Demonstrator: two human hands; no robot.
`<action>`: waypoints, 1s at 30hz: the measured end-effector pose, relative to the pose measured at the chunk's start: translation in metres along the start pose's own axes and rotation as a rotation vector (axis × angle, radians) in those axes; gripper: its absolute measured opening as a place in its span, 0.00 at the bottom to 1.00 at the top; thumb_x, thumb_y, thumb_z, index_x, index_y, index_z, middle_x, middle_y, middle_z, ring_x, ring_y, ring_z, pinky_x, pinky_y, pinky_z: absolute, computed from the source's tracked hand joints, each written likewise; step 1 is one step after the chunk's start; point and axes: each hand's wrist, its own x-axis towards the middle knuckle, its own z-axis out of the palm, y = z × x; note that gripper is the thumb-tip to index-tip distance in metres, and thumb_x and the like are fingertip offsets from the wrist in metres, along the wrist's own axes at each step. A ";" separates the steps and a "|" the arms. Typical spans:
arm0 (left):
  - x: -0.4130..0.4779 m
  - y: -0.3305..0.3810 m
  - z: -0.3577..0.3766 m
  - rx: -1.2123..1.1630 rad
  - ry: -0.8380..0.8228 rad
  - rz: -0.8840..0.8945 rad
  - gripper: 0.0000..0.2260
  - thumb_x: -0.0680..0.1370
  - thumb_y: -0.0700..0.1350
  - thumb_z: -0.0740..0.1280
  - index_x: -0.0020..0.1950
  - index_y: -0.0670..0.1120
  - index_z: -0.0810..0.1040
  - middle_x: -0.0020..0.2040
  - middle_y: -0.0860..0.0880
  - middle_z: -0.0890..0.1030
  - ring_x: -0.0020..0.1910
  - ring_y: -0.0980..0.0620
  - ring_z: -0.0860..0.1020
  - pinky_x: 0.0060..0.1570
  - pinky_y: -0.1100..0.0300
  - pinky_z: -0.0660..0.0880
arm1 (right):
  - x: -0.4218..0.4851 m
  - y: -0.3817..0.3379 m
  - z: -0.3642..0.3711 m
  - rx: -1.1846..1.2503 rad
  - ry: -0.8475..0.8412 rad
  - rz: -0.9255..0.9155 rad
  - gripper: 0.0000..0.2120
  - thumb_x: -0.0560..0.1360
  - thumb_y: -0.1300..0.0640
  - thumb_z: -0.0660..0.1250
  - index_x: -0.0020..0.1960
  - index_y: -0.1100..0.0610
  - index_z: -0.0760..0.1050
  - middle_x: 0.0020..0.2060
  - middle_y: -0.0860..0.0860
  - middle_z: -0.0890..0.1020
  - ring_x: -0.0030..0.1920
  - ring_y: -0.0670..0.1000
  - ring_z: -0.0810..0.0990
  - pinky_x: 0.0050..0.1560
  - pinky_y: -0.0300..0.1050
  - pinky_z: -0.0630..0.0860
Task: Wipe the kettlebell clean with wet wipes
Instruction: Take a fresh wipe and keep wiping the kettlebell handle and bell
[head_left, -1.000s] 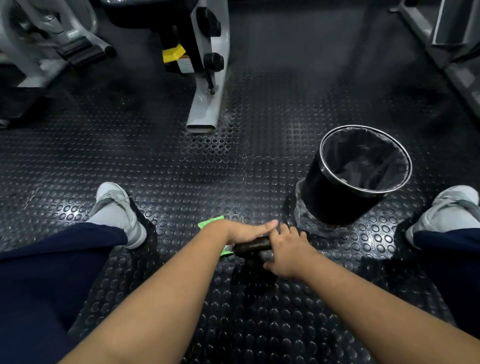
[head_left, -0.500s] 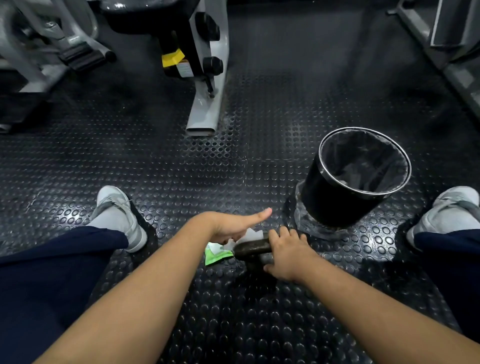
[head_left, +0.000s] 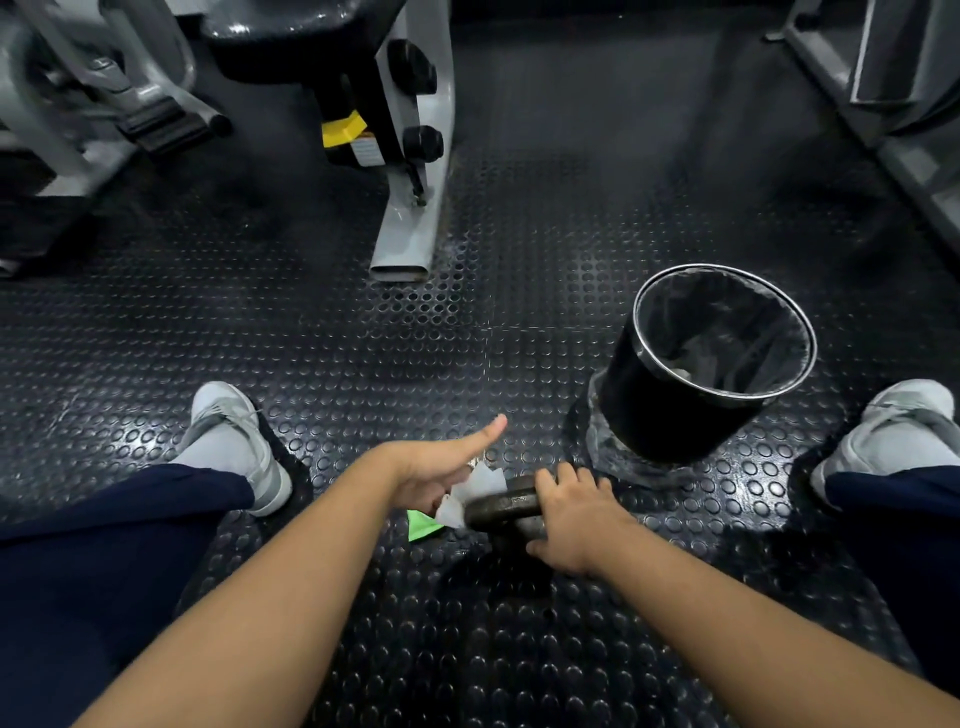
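Observation:
A dark kettlebell stands on the studded rubber floor between my legs; only its handle shows clearly. My right hand grips the right end of that handle. My left hand holds a white wet wipe against the handle's left end, thumb sticking out. A green wipe packet lies on the floor just below my left hand, mostly hidden.
A black bin with a dark liner stands to the right of the kettlebell. A grey gym machine leg reaches the floor straight ahead. My white shoes flank the work spot. More machines stand far left and far right.
My left hand has lifted off the handle and drawn back left with the thumb raised, and the white wipe now shows beside the handle. My right hand has kept its grip.

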 end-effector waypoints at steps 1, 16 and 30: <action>0.000 0.001 -0.004 -0.026 0.016 0.004 0.48 0.67 0.84 0.52 0.82 0.65 0.43 0.84 0.46 0.48 0.83 0.43 0.46 0.78 0.36 0.49 | 0.000 0.000 0.000 0.000 -0.001 0.001 0.35 0.73 0.38 0.71 0.72 0.52 0.61 0.68 0.56 0.68 0.70 0.60 0.67 0.74 0.64 0.62; 0.007 0.009 0.023 0.343 -0.022 -0.050 0.46 0.67 0.85 0.44 0.66 0.58 0.80 0.71 0.43 0.78 0.76 0.40 0.69 0.79 0.40 0.54 | 0.003 0.001 0.001 -0.005 -0.021 0.003 0.38 0.73 0.38 0.70 0.74 0.53 0.59 0.70 0.56 0.66 0.71 0.60 0.65 0.75 0.64 0.61; 0.057 -0.015 0.024 0.259 0.098 -0.024 0.55 0.54 0.90 0.49 0.73 0.63 0.75 0.77 0.51 0.72 0.75 0.45 0.69 0.77 0.42 0.57 | 0.004 -0.002 0.003 -0.010 -0.003 0.011 0.40 0.73 0.37 0.70 0.76 0.54 0.58 0.70 0.57 0.66 0.72 0.61 0.65 0.76 0.66 0.60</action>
